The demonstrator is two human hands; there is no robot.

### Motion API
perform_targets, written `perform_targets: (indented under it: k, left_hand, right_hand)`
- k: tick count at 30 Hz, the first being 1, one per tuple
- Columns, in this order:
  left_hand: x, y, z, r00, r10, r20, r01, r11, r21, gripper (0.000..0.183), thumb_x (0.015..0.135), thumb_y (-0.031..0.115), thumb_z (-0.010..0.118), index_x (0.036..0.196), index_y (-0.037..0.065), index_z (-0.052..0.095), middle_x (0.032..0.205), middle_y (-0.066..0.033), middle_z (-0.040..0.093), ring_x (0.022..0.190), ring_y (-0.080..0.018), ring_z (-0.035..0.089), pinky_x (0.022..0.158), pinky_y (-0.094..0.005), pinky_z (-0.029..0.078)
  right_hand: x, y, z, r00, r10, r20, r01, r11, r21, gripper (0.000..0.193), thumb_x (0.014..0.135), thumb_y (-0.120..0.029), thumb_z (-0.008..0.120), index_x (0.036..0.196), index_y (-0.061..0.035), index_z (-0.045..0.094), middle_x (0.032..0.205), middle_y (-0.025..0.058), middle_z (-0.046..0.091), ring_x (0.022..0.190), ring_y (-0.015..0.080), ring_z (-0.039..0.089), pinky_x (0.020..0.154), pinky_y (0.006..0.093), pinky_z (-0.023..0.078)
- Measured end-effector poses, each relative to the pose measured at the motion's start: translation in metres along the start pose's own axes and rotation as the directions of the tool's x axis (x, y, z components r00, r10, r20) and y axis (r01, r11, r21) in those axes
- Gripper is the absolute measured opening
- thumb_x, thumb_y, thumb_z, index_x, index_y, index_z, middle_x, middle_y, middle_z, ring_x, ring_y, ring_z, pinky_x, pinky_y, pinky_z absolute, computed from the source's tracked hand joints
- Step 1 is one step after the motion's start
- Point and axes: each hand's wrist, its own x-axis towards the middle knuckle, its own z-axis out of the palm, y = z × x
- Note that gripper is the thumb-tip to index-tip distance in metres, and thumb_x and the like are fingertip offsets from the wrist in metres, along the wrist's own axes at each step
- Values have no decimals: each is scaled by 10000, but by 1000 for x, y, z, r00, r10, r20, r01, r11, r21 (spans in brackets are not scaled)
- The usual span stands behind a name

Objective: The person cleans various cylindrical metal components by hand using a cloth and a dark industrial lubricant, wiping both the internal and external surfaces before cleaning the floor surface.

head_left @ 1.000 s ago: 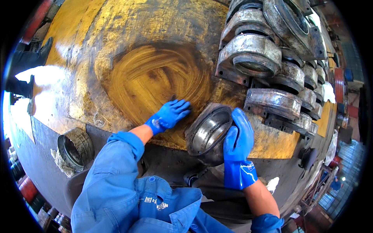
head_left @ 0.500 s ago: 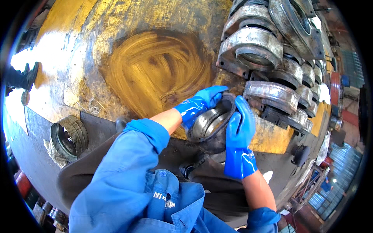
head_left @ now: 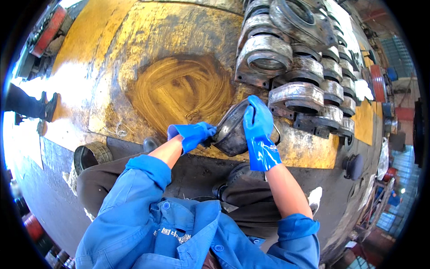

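Observation:
An oily, dark metal bearing housing [head_left: 232, 133] is tilted between my hands, in front of my knees. My left hand [head_left: 193, 136], in a blue rubber glove, has its fingers closed at the left end of the housing. My right hand [head_left: 259, 120], gloved the same way, grips the right side with its fingers over the upper edge. The round opening of the housing is mostly turned out of sight. Just beyond my right hand, similar housings [head_left: 296, 93] are stacked in rows.
A smeared, oily patch [head_left: 183, 92] marks the yellow floor sheet ahead of me. Beside my left knee stands a metal ring [head_left: 92, 156]. A dark round piece [head_left: 353, 167] is on the floor at the right. Another person's legs [head_left: 31, 105] show at the far left.
The housing has tipped over, so its opening no longer faces me. My left hand has moved left to its end; my right hand has shifted up and left.

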Motion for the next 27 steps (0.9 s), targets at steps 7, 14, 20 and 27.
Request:
perform_targets:
  k: [7,14,20,27]
  left_hand:
    - [-88,57,14,993,115,-29,-103,958,268,397,1027,252,598,1281,-39,691,1079,-113,746,956,-188,678,886,-352,543]
    - [-107,124,43,986,162,-42,-156,796,-585,414,1079,205,477,1419,0,592,1346,-171,670,1182,-298,679,1034,-449,565]
    - [-84,168,100,919,341,-199,-394,830,-394,461,1072,441,524,1329,88,672,1264,-89,709,1098,-214,678,975,-367,544]
    - [-42,197,168,884,398,245,-295,882,-368,571,1101,513,384,1608,252,409,1639,-9,431,1411,-202,471,1140,-402,373]
  right_hand:
    - [1,-10,4,999,-10,-33,10,1000,22,281,943,-182,602,1143,-19,715,1142,216,727,1093,402,678,995,481,524]
    - [-4,-18,-22,966,259,25,-235,827,511,347,1016,-241,635,1284,-23,673,1001,133,744,858,199,702,810,332,562]
    - [-30,-87,-64,967,182,179,-254,639,726,556,963,-215,689,1454,-12,524,1365,220,637,1273,285,617,1101,397,474]
    - [-31,-18,-173,866,472,-166,-215,651,728,385,912,-43,655,1297,-40,650,1117,133,720,1039,202,680,926,346,551]
